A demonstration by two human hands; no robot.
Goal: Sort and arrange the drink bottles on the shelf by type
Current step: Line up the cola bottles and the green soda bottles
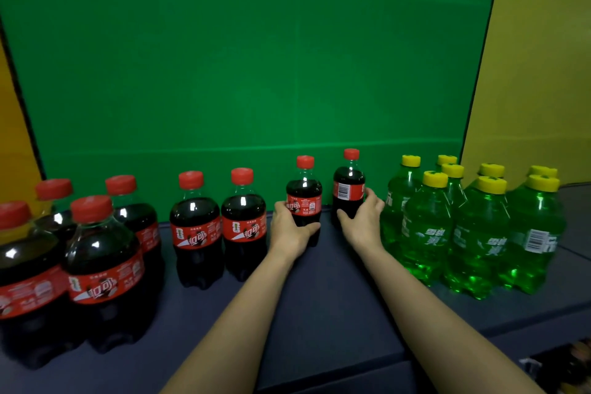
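Left hand [289, 227] grasps a red-capped dark cola plastic bottle [303, 192]; right hand [363, 217] grasps a second cola bottle [348, 185], both upright on the dark blue shelf [319, 297], green yellow-capped bottles [473, 227] to the right.

Mock shop shelf in a studio-like set. Plain green backdrop [224, 73] fills 12 o'clock, with yellow panels [537, 73] at 2 and 9 o'clock. Dark blue shelf [319, 313] carries stocked rows: cola bottles [195, 233] from 9 to 12 o'clock, green soda bottles [479, 243] at 3 o'clock.

A green back panel [243, 67], crossed by faint horizontal creases, is flanked by yellow side walls [537, 73]. Below it, a dark blue shelf surface [319, 313] is dimly lit.
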